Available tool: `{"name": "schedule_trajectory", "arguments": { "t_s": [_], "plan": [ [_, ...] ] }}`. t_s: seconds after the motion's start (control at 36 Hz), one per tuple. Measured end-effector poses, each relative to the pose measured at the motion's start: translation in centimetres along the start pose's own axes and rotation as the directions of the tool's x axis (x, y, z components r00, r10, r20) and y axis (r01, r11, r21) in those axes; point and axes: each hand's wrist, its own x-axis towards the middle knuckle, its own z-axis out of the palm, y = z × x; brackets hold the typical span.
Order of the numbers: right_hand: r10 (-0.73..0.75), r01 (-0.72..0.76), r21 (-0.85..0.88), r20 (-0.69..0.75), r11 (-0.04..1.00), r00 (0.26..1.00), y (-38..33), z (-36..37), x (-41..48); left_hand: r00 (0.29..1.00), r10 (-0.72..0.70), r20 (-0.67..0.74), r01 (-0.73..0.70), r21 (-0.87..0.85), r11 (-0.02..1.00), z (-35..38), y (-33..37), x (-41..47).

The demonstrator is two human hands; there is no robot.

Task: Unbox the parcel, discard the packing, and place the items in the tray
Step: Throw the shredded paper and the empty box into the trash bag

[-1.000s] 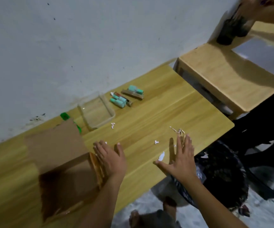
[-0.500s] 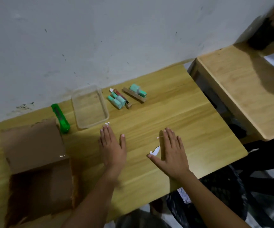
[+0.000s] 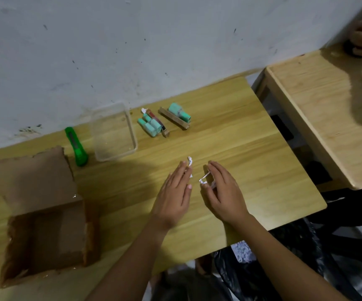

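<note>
At the near left corner of the worktop (image 3: 251, 148) the opened parcel (image 3: 47, 233) lies with its flap folded back toward the wall, apparently emptied; just off the near right edge a dark bin bag (image 3: 284, 268) hangs below; both hands sit mid-worktop, palms down and close together, the left hand (image 3: 173, 196) flat and released with white paper scraps (image 3: 190, 161) at its fingertips, the right hand (image 3: 223, 192) curled loosely over a strip of the same packing, touching it though whether it is truly pinched I cannot tell; the scraps lie between the two hands, so either could gather them, and the bag is to the right, nearer the right hand; beyond, toward the far edge, the clear tray (image 3: 132, 135) stands empty with its long axis running to the wall, a green cutter (image 3: 77, 147) just left of it, and the teal items (image 3: 152, 124) lie just right of it, apart from it, not yet inside.
</note>
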Motion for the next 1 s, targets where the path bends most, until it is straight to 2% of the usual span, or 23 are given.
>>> {"name": "schedule_trajectory", "arguments": {
  "t_s": [0.06,0.19,0.31,0.42,0.56,0.67,0.89,1.0],
  "plan": [
    [0.004,-0.004,-0.002,0.002,1.000,1.000,-0.5,0.2,0.0,0.999,0.003,-0.040,-0.003,-0.003,1.000,0.0,-0.7,-1.0],
    [0.011,-0.009,-0.063,0.045,0.998,0.999,-1.8,1.2,1.1,0.952,-0.233,-0.199,0.247,0.048,0.968,-0.1,-3.3,-3.2],
    [0.001,0.009,-0.146,0.072,0.989,0.997,-2.8,2.5,3.0,0.914,-0.288,-0.285,0.320,0.073,0.944,-0.7,-5.0,-4.0],
    [-0.056,0.059,-0.227,0.022,0.972,0.998,-3.5,3.6,4.3,0.927,-0.281,-0.248,0.318,0.124,0.940,-1.0,-5.4,-4.4],
    [-0.165,0.163,-0.199,0.005,0.966,0.986,-3.7,3.9,4.0,0.932,-0.289,-0.221,0.322,0.130,0.938,-1.1,-5.0,-4.5],
    [-0.196,0.195,-0.121,0.004,0.973,0.981,-3.3,3.7,3.0,0.938,-0.293,-0.187,0.318,0.121,0.940,-1.2,-5.0,-4.7],
    [-0.049,0.050,-0.044,0.019,0.998,0.999,-2.4,2.5,-1.3,0.945,-0.291,-0.152,0.312,0.141,0.939,-1.7,-4.6,-4.4],
    [0.064,-0.065,-0.004,-0.045,0.998,0.997,-1.5,1.7,-4.4,0.952,-0.271,-0.143,0.293,0.164,0.942,-1.4,-3.4,-3.8]
  ]
}}
